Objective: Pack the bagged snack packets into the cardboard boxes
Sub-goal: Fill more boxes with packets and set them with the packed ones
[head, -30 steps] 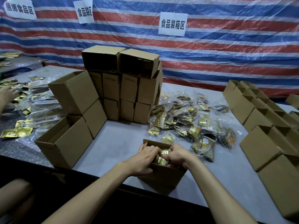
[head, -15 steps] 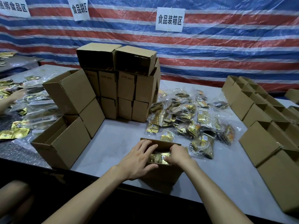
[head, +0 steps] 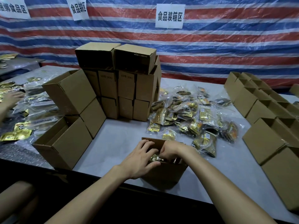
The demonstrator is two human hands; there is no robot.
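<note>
— Left hand (head: 140, 159) lies spread over the open top of the cardboard box (head: 163, 175), fingers fairly straight and apart, thumb along the near rim. It clamps nothing.

— And the right hand (head: 170, 150)?

— Its fingers curl down into the same box, just beside the other hand. The tips are hidden inside, so I cannot tell whether they pinch anything or only press.

— Where is the packet?

— A bit of crinkled gold packet (head: 155, 157) shows inside the box, between the two hands and under the left fingers. That box stands low in the middle of the frame, near the front edge of the grey table (head: 116, 139).

— Any more packets?

— Yes, a pile of bagged packets (head: 192, 113) lies right of centre, just behind the box.

— Other boxes?

— A stack of boxes (head: 123, 88) rises at centre; its two top ones lie on their sides, openings toward the camera. Left of it sit two open boxes (head: 64, 139), the upper one tilted against the stack. A row of open boxes (head: 265, 110) runs along the right edge.

— Anything else?

— At the far left, another person's hand (head: 13, 97) reaches over clear bags, with loose gold packets (head: 16, 135) below it. A red, white and blue striped tarp (head: 226, 46) fills the upper frame, with white paper signs (head: 169, 16) bearing Chinese characters.
</note>
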